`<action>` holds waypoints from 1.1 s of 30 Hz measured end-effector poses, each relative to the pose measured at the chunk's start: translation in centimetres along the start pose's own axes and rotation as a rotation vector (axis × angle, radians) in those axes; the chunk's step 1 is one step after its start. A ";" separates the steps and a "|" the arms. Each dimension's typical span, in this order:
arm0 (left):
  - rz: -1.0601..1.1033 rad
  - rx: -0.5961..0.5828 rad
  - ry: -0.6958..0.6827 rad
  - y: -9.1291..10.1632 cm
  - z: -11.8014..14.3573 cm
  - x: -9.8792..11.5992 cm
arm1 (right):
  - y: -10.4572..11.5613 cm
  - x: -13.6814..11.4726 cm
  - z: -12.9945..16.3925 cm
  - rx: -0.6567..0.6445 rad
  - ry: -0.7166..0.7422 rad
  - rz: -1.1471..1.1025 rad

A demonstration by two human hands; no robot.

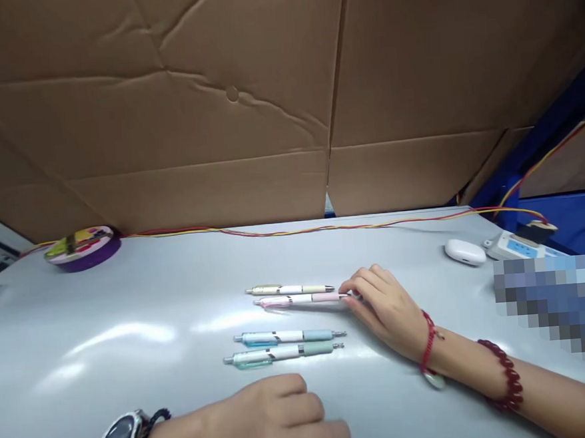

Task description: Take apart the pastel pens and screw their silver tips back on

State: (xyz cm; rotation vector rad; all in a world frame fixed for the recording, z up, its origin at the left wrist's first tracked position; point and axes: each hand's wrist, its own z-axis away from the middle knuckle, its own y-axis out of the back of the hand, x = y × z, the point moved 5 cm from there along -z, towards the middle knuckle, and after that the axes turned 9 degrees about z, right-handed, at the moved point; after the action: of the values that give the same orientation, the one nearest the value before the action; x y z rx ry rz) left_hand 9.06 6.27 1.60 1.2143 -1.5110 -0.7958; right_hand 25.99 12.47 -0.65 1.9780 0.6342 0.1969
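My right hand [381,303] pinches the tip end of a pink and white pen [301,300] lying on the table, thumb and forefinger at its point. Just behind it lies a cream and white pen [292,289] with a metal tip. Closer to me are a blue and white pen [288,337] and a green and white pen [286,353], both with bare, narrow inner ends showing on the right. My left hand [266,417] is closed near the table's front, fingers curled under; whatever it may hold is hidden.
A round purple tin [84,250] stands at the back left. Red and yellow wires [273,233] run along the back edge below a cardboard wall [190,119]. To the right are a white earbud case [465,252] and a power strip [519,246]; a pixelated patch hides part of that side.
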 end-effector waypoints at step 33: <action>1.295 0.093 0.774 -1.4 0.6 -4.0 | 0.0 -3.7 1.8 -0.262 -0.124 -0.637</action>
State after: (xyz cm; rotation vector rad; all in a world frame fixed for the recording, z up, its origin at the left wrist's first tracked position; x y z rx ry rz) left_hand 8.87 9.60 -1.07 0.2948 -1.2825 0.5599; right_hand 23.58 9.15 -1.06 1.4441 1.0610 -0.2221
